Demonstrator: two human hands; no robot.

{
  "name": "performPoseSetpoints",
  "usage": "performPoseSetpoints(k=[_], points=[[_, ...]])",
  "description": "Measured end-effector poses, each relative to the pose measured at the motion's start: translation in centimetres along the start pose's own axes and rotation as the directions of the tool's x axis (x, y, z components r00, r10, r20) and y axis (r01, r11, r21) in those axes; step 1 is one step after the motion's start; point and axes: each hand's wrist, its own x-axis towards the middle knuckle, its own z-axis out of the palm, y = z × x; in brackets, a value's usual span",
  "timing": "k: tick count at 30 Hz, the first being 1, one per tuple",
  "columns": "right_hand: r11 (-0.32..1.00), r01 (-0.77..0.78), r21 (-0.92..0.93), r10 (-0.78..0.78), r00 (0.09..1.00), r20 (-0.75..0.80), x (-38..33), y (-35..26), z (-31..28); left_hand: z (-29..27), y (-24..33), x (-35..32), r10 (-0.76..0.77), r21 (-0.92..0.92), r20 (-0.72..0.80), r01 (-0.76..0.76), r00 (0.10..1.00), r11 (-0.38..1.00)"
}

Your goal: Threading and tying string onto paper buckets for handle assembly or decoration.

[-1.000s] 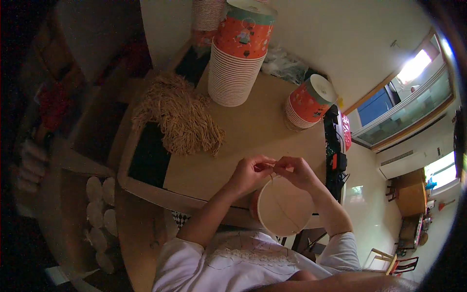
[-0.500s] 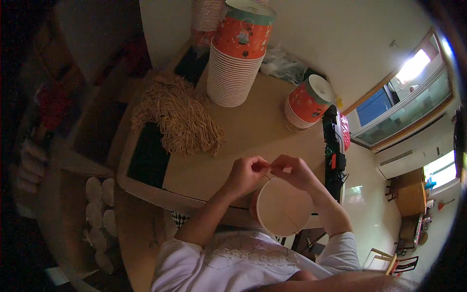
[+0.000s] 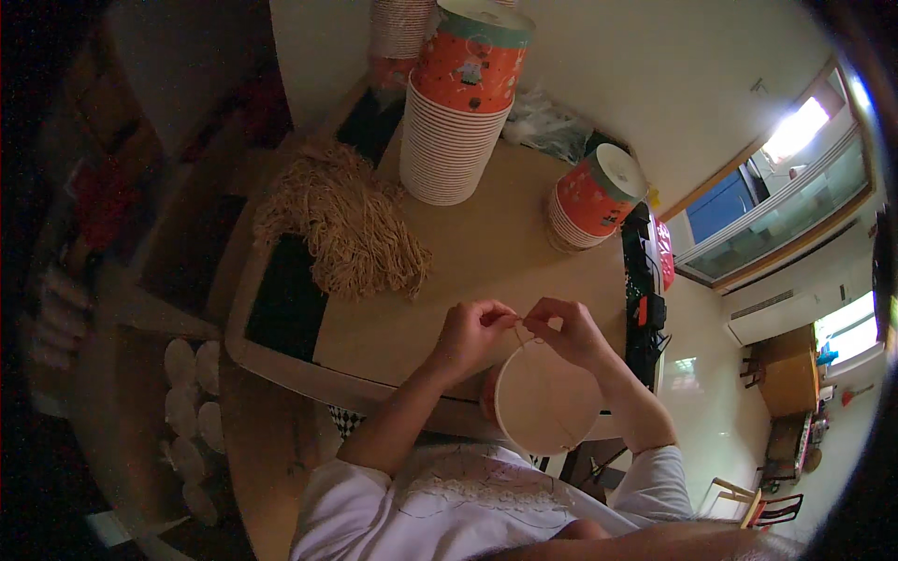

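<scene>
My left hand (image 3: 475, 329) and my right hand (image 3: 565, 327) meet fingertip to fingertip over the table's front edge, each pinching a thin tan cord (image 3: 520, 335). The cord runs down to the rim of a paper bucket (image 3: 547, 397), white inside and orange outside. That bucket is tilted at the table edge before my body, its open mouth facing me. A bit of cord also shows at the low side of its rim. How the cord is looped between my fingertips is too small to make out.
A heap of tan cords (image 3: 341, 224) lies left on the cardboard-topped table (image 3: 468, 280). Behind it rises a tall stack of upturned orange buckets (image 3: 458, 122); a shorter stack (image 3: 594, 201) stands right. Black power strips (image 3: 642, 299) line the right edge. A box of buckets (image 3: 192, 402) sits lower left.
My hands stay nearly in place, still pinching. The cord near the bucket's upper rim now shows a small loop below my fingers; the strand across the mouth has shifted downward.
</scene>
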Motion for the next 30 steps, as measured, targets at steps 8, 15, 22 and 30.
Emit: performPoseSetpoints(k=[8,15,22,30], points=[[0.973,0.156,-0.167,-0.169,0.984,-0.063,0.1,-0.4,0.4,1.5,-1.8,0.7,0.484,0.503,-0.207,-0.332,0.850,0.798],[0.998,0.036,-0.051,-0.042,0.992,-0.116,0.0,0.0,0.1,0.7,0.2,0.5,-0.196,-0.211,0.057,0.203,0.979,0.956],[0.998,0.008,0.064,-0.007,1.000,-0.017,1.0,0.7,-0.2,1.0,-0.5,0.2,-0.095,-0.214,0.006,0.094,0.995,0.972],[0.991,0.101,-0.085,-0.095,0.993,0.071,2.1,-0.3,-1.0,0.6,0.3,0.3,-0.077,-0.063,0.030,0.079,0.997,0.995]])
